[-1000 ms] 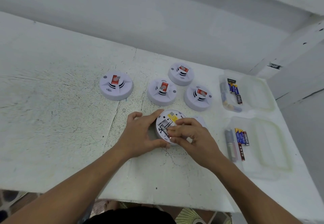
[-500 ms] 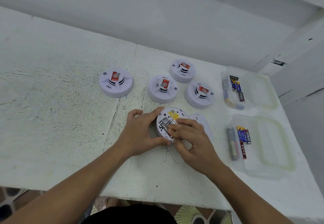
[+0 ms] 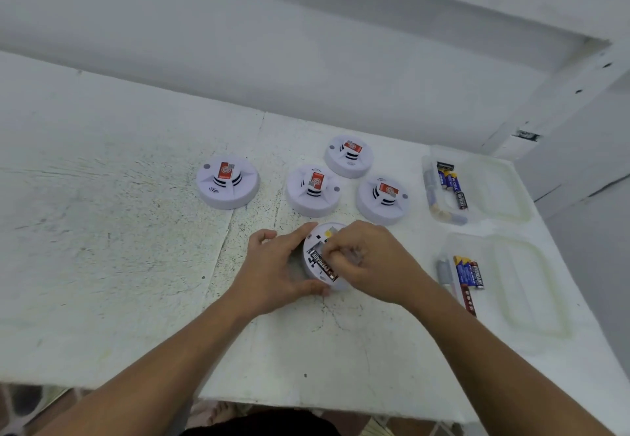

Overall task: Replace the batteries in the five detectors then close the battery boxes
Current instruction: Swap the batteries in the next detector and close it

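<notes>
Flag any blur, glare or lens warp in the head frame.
Head view: motion blur smears the fingers of the right hand over the open detector, while the battery label beside them reads clearly. Head view lighting is soft and even, with faint shadows and no glare. Head view wide-angle warp stretches the corners.

Five detectors are sitting on the table (image 3: 102,231). Four are resting dome-up: the left detector (image 3: 227,181), the middle detector (image 3: 313,190), the back detector (image 3: 348,156) and the right detector (image 3: 381,199). One upturned detector (image 3: 317,237) is showing one battery (image 3: 324,266) in its open box. Two clear containers are lying at the right: the far container (image 3: 497,190) is holding the far batteries (image 3: 450,183) and the near container (image 3: 525,285) the near batteries (image 3: 468,273), at least four apiece, exact totals not resolvable.
</notes>
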